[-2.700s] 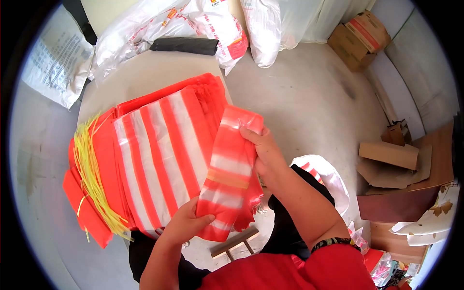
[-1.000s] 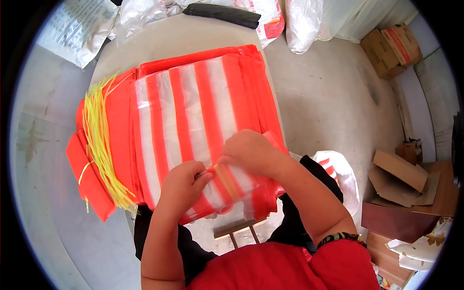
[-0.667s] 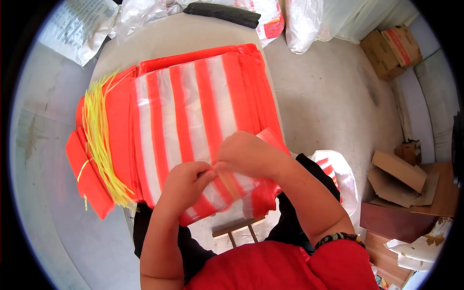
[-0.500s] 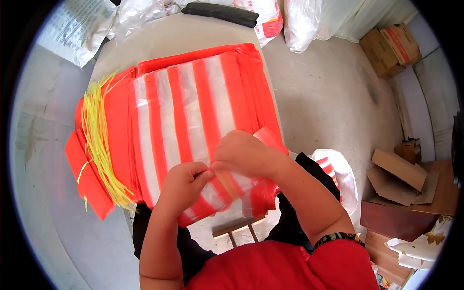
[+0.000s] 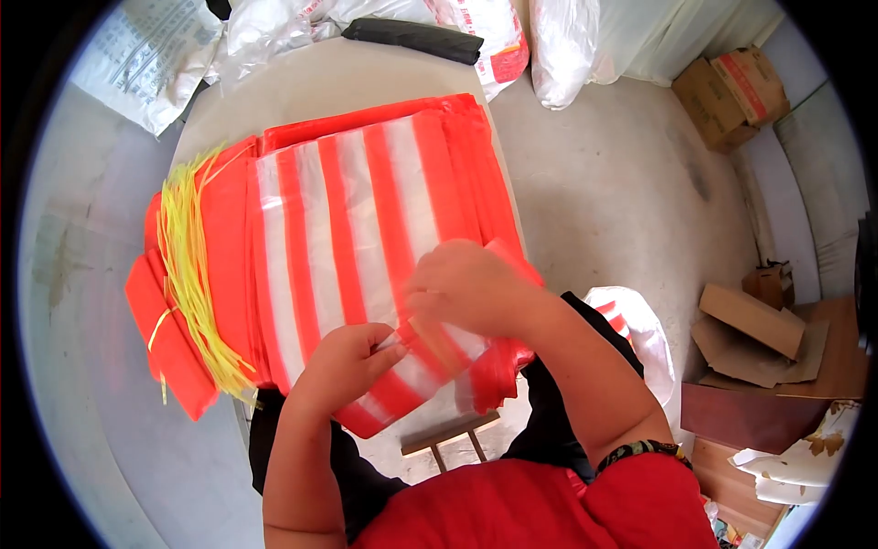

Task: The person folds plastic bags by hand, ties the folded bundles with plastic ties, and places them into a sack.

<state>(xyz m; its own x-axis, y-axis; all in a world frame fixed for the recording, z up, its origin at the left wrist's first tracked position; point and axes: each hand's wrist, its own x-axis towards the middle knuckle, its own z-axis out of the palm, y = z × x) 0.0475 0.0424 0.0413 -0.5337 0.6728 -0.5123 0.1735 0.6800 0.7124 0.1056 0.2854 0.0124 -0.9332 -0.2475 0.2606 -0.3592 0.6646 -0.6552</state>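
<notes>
Red-and-clear striped plastic bags (image 5: 357,210) lie flat in a stack before me. At the stack's near edge, my left hand (image 5: 352,361) is closed, pinching the folded edge of a striped bag between thumb and forefinger. My right hand (image 5: 466,288) is just above and to the right of it, over the same bag. Its fingers are curled and smeared by motion, so whether they grip the plastic cannot be told. A pale yellowish band shows across the bag below this hand. The bag's near end hangs bunched over the table edge.
Yellow ties (image 5: 192,265) lie over red bags on the left, beside a tied red bundle (image 5: 169,334). A black roll (image 5: 412,38) rests at the table's far end. A white sack (image 5: 654,339) stands by my right leg. Cardboard boxes (image 5: 732,96) are on the right.
My right hand has lifted slightly away from my left fingertips and blurred. The left hand keeps its pinch on the bag. The whole view has shifted a little.
</notes>
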